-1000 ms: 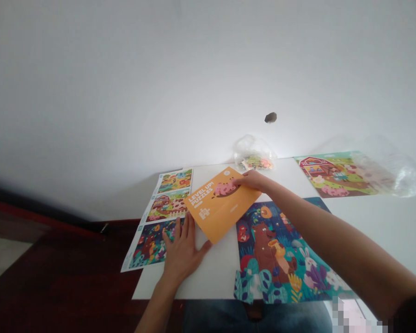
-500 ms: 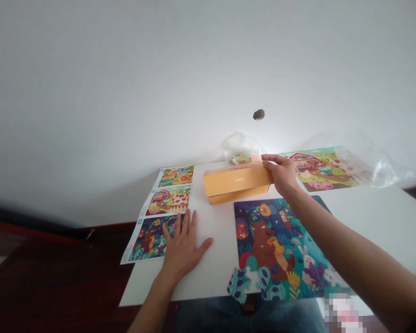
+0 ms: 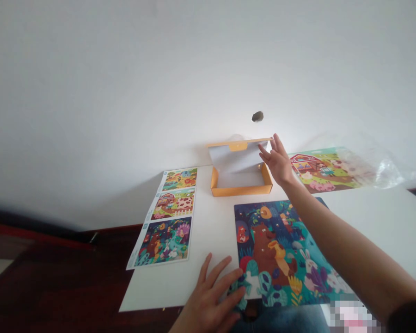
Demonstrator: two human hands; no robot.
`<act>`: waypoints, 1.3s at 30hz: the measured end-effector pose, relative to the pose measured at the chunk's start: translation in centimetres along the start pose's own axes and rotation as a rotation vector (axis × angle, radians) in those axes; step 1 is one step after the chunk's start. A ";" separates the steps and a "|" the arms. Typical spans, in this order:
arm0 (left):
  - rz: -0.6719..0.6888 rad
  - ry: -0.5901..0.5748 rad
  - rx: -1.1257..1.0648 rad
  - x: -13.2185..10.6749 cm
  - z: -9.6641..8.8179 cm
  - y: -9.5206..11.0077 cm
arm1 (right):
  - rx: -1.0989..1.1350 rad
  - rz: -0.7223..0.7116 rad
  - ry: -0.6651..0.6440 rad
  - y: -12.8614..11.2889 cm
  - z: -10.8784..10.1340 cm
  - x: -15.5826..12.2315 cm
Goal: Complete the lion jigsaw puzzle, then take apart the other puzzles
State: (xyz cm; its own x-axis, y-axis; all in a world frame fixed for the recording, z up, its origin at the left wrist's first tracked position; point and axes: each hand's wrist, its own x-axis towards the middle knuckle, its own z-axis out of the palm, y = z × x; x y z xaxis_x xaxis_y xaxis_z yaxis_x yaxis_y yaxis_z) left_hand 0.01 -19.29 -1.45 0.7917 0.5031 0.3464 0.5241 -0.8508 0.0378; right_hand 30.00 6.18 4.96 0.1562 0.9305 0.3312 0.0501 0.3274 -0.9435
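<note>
An orange puzzle box (image 3: 241,178) stands open at the back of the white table (image 3: 211,231), its lid (image 3: 239,155) raised toward the wall. My right hand (image 3: 277,162) is open, fingers spread, touching the right edge of the lid. My left hand (image 3: 211,303) is open at the table's near edge, fingertips on the bottom-left corner of the assembled bear puzzle (image 3: 280,254). A loose-looking leafy piece (image 3: 251,277) lies by those fingertips.
A strip of three picture cards (image 3: 169,217) lies on the left of the table, overhanging its edge. A farm puzzle (image 3: 326,169) under a clear plastic bag (image 3: 381,169) lies at the back right. Dark red floor to the left.
The box went from held flat, to closed at the back of the table, to open with its lid up. My left hand slid from the picture cards to the bear puzzle's corner.
</note>
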 end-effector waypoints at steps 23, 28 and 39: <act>-0.779 0.370 -0.012 17.8 1.9 -16.7 | 0.073 0.039 -0.056 8.3 -1.4 -1.1; -0.662 0.417 0.032 13.8 2.9 -13.9 | -0.101 -0.004 0.073 7.8 -1.4 -1.1; -0.429 0.423 -0.019 12.4 3.4 -13.7 | -0.444 -0.503 0.015 0.8 0.9 -5.1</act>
State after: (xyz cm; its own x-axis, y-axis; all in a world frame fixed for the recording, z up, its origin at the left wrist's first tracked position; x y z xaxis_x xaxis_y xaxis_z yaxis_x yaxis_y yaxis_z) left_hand 3.79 -0.89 -0.88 0.3154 0.7013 0.6393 0.7603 -0.5898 0.2720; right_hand 28.34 1.89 2.57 0.0213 0.6791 0.7338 0.5207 0.6190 -0.5880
